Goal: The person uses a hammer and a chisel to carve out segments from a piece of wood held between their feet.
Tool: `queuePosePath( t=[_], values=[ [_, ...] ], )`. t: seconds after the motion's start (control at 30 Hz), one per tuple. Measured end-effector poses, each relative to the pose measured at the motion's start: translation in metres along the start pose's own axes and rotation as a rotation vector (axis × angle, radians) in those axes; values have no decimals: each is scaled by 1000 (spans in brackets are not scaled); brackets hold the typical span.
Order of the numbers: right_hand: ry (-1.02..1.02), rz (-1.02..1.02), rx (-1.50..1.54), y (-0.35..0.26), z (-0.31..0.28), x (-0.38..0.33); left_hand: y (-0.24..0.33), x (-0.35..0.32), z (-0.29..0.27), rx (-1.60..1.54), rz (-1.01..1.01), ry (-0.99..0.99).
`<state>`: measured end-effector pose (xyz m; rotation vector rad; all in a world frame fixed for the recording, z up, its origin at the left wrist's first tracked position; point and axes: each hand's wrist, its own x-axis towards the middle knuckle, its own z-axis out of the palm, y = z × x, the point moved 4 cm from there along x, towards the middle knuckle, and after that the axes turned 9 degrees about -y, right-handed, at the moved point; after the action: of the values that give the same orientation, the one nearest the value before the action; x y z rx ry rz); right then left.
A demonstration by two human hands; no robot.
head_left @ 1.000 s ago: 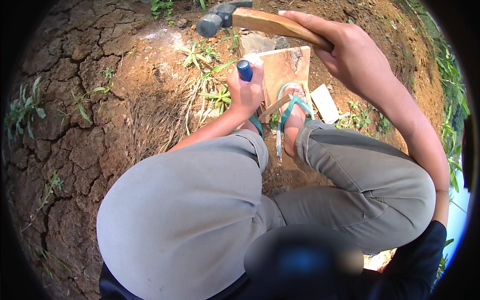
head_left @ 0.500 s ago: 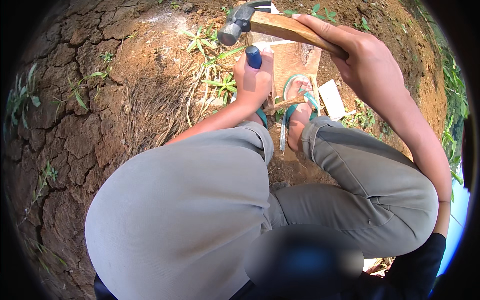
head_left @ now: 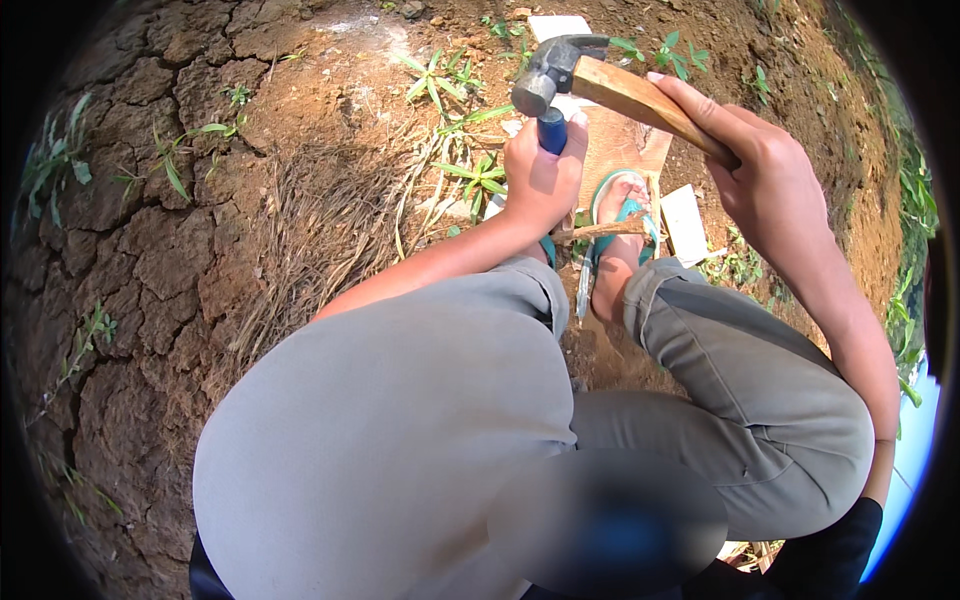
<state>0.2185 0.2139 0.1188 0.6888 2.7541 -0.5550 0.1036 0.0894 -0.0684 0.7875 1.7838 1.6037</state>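
Observation:
My right hand [head_left: 772,170] is closed around the wooden handle of a claw hammer [head_left: 640,103], its forefinger stretched along the wood. The hammer's dark metal head is right over the top end of a blue-handled tool [head_left: 551,133]; I cannot tell whether they touch. Upright in my closed left hand [head_left: 540,185], this tool shows only the top of its handle, and its lower end is hidden by the fist. Beneath and beyond the hands lies a light brown wooden board [head_left: 628,145], partly covered by the hammer and my left hand.
My foot in a teal flip-flop [head_left: 625,205] rests at the board's near end. A splintered wood strip [head_left: 605,230] and a pale wood offcut [head_left: 684,225] lie nearby. Dry grass [head_left: 310,220], green weeds [head_left: 430,82] and cracked soil [head_left: 130,250] spread to the left.
The hammer head has come closer to the top of the blue handle. Both hands keep their grips. The whole view has shifted, so things appear farther right and lower.

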Motion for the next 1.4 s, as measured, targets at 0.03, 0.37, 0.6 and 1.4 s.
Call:
queuePosePath(
  t=[0.03, 0.37, 0.6, 1.4],
  values=[
    [90, -55, 51, -1, -5, 1, -1, -3, 1, -10, -12, -18],
    [177, -115, 140, 8, 4, -5, -3, -13, 7, -53, -11, -81],
    [-66, 42, 197, 20, 24, -8, -5, -4, -1, -234, -3, -101],
    [-523, 382, 428, 69, 36, -32, 24, 59, -75, -340, 198, 146]
  ],
)
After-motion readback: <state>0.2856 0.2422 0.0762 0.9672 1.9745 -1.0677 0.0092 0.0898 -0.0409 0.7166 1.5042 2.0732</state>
